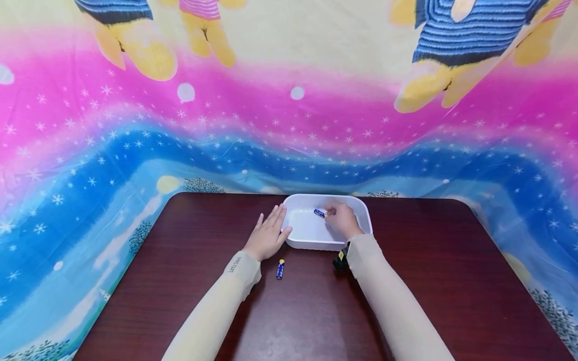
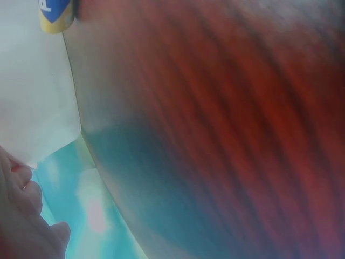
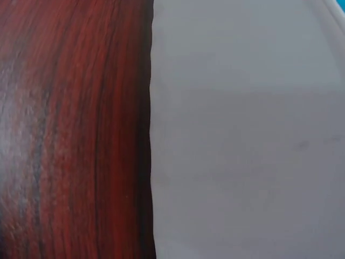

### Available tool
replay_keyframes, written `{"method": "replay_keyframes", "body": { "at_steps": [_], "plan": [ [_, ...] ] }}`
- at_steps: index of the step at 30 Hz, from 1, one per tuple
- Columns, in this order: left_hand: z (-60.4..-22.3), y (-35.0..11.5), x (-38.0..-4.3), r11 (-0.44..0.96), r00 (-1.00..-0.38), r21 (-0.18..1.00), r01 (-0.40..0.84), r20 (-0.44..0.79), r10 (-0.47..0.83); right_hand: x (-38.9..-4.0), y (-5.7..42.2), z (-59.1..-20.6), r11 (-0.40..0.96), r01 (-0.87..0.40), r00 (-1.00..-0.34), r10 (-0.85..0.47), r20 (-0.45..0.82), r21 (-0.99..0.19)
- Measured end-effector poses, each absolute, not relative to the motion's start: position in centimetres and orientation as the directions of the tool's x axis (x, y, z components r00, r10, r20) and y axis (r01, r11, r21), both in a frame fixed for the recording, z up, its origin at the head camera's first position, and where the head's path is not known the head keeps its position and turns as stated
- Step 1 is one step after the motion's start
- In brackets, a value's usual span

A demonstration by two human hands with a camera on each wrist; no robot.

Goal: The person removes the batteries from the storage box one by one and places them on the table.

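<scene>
My right hand (image 1: 342, 219) reaches over the near right side of a white plastic tub (image 1: 316, 245) and pinches a blue battery (image 1: 318, 212) with a yellow end, inside the tub. With its fingers extended, my left hand (image 1: 265, 238) rests against the tub's left wall. A second blue and yellow battery (image 1: 280, 269) lies on the table, just in front of the tub and right of my left wrist. In the left wrist view, part of a battery (image 2: 56, 16) shows at the top edge, beside the white tub (image 2: 38, 86). The right wrist view shows the tub's outer wall (image 3: 248, 140) but no fingers.
The tub stands near the far edge of a dark red-brown wooden table (image 1: 429, 260). A patterned cloth (image 1: 289, 120) hangs behind it. A small black device (image 1: 339, 262) sits under my right wrist, close to the tub's front wall.
</scene>
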State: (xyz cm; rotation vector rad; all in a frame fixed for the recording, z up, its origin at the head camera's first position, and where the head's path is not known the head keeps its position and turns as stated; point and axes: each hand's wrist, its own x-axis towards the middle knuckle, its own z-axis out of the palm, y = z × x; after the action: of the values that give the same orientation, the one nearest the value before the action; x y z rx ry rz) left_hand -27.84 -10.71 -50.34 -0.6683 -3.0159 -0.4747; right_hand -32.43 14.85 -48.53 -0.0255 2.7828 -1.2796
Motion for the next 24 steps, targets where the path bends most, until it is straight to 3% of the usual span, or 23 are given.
{"method": "replay_keyframes", "body": {
  "at_steps": [12, 24],
  "plan": [
    [-50.50, -10.72, -27.93, 0.861, -0.909, 0.296, 0.414, 0.089, 0.407, -32.48, 14.62, -48.45, 0.709, -0.011, -0.994, -0.082, -0.067, -0.705],
    [-50.36, -10.63, -27.87, 0.858, -0.907, 0.295, 0.420, 0.104, 0.408, -32.39, 14.28, -48.12, 0.673, -0.020, -0.989, -0.120, -0.083, -0.739]
  ]
}}
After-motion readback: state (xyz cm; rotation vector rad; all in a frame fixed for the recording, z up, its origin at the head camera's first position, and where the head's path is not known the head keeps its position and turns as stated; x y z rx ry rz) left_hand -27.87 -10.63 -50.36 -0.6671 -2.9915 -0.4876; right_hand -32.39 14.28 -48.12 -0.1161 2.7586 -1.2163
